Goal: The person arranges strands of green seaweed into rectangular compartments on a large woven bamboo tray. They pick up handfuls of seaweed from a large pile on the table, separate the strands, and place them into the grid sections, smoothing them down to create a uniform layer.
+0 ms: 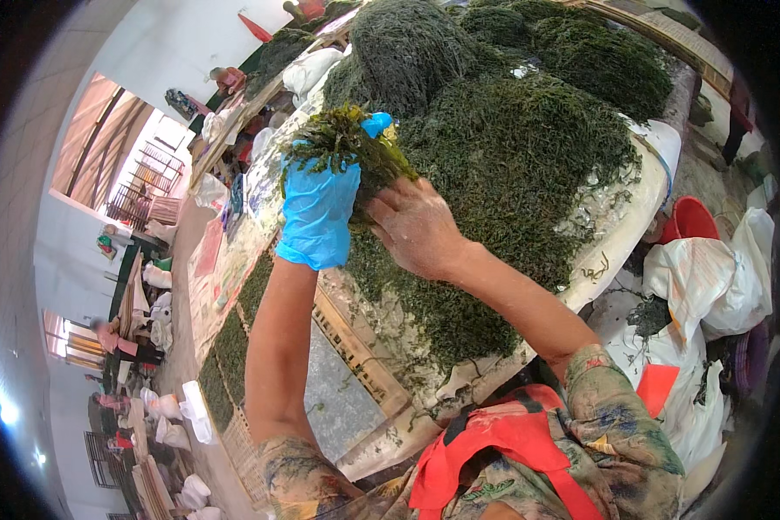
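Observation:
My left hand, in a blue glove, grips a bunch of dark green seaweed above the work table. A blue fingertip shows at the bunch's far side. Bare, my right hand holds the bunch's lower right side, its fingertips partly hidden in the strands. Beneath and beyond both hands spreads a broad heap of seaweed on a pale plastic sheet. Nearer my body lies a wooden frame beside a wet grey surface with stray bits of weed.
Taller seaweed mounds stand at the back. Seaweed-covered mats lie left of my forearm. On the right are a red bucket and white sacks. A person is at the left distance; another person's legs show far right.

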The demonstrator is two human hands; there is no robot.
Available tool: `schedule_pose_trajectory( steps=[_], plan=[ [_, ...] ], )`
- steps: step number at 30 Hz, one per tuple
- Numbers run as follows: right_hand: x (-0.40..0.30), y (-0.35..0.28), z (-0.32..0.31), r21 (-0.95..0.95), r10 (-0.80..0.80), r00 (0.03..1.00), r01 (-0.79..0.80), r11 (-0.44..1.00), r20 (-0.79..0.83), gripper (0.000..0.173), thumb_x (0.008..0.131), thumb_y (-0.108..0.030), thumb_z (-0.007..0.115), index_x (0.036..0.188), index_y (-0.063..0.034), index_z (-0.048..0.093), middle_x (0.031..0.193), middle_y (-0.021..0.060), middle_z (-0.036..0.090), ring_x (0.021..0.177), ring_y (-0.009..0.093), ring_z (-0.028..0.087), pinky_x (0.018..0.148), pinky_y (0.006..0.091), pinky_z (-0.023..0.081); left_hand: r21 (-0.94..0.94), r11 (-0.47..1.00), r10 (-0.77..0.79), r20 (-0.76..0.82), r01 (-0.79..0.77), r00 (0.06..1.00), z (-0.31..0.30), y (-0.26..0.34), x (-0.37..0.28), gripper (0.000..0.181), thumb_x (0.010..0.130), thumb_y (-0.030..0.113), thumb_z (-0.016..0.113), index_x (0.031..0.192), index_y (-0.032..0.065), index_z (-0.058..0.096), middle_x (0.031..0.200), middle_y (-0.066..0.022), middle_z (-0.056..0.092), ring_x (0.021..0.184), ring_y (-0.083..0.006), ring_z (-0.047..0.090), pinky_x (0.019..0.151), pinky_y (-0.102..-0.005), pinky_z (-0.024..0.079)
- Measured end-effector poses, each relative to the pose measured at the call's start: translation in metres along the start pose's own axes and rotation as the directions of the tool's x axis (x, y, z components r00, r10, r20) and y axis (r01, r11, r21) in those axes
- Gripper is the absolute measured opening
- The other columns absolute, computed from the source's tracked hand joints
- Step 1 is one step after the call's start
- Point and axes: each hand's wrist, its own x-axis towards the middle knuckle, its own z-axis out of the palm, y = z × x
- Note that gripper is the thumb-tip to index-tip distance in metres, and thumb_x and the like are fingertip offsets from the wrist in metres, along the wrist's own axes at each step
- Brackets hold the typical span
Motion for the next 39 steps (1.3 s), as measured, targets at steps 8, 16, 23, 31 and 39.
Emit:
schedule_pose_trajectory(
  steps=[8, 16, 23, 31, 39],
  plan=[
    [-0.085, 0.017, 0.046, -0.053, 0.069, 0.904, -0.051, 0.997, 0.423, 0.03, 0.085, -0.017, 0.066, 0.114, -0.0064, 0.066, 0.097, 0.0133, 0.065, 0.1, 0.031, 0.059, 0.084, 0.0421, 0.046, 0.362, 0.926, 0.151, -0.088, -0.109, 0.985, 0.011, -0.044, -0.027, 0.025, 0.088, 0.015, 0.061, 0.11, 0.0081, 0.07, 0.099, -0.0155, 0.071, 0.088, -0.0346, 0.066, 0.077, -0.0433, 0.052],
    [-0.023, -0.002, -0.032, 0.073, 0.025, 0.998, -0.02, 0.997, -0.061, 0.034, 0.079, -0.017, 0.069, 0.111, -0.0062, 0.065, 0.11, 0.008, 0.061, 0.095, 0.028, 0.06, 0.075, 0.0442, 0.054, -0.28, 0.952, -0.152, -0.079, 0.125, 0.985, 0.012, -0.036, -0.028, 0.025, 0.087, 0.014, 0.062, 0.111, 0.0081, 0.071, 0.102, -0.0151, 0.071, 0.091, -0.033, 0.066, 0.079, -0.0434, 0.051],
    [-0.07, 0.039, 0.071, 0.034, 0.086, 0.988, -0.091, 0.995, 0.129, 0.038, 0.088, -0.017, 0.064, 0.125, -0.0061, 0.062, 0.115, 0.0107, 0.064, 0.106, 0.03, 0.058, 0.087, 0.0435, 0.049, -0.198, 0.959, -0.218, -0.047, 0.205, 0.975, 0.007, -0.054, -0.036, 0.022, 0.087, 0.013, 0.062, 0.106, 0.0052, 0.07, 0.099, -0.0138, 0.071, 0.089, -0.0316, 0.066, 0.077, -0.0417, 0.052],
    [-0.161, 0.052, 0.09, 0.024, 0.195, 0.828, -0.243, 0.97, 0.526, 0.039, 0.09, -0.02, 0.064, 0.127, -0.0076, 0.062, 0.11, 0.0113, 0.065, 0.113, 0.03, 0.053, 0.095, 0.0448, 0.04, -0.227, 0.944, -0.265, -0.096, 0.238, 0.959, -0.02, -0.01, -0.021, 0.023, 0.091, 0.017, 0.063, 0.108, 0.0032, 0.069, 0.102, -0.0147, 0.07, 0.093, -0.0298, 0.066, 0.082, -0.0406, 0.051],
    [-0.104, 0.081, -0.01, 0.021, 0.169, 0.59, -0.301, 0.953, 0.789, 0.024, 0.085, -0.028, 0.072, 0.1, -0.0086, 0.074, 0.099, 0.0127, 0.071, 0.092, 0.026, 0.067, 0.085, 0.0434, 0.052, -0.346, 0.915, -0.274, -0.156, 0.207, 0.949, -0.037, -0.001, -0.007, 0.025, 0.092, 0.019, 0.063, 0.109, 0.0024, 0.069, 0.104, -0.0137, 0.07, 0.097, -0.0277, 0.065, 0.085, -0.0397, 0.051]
  ],
)
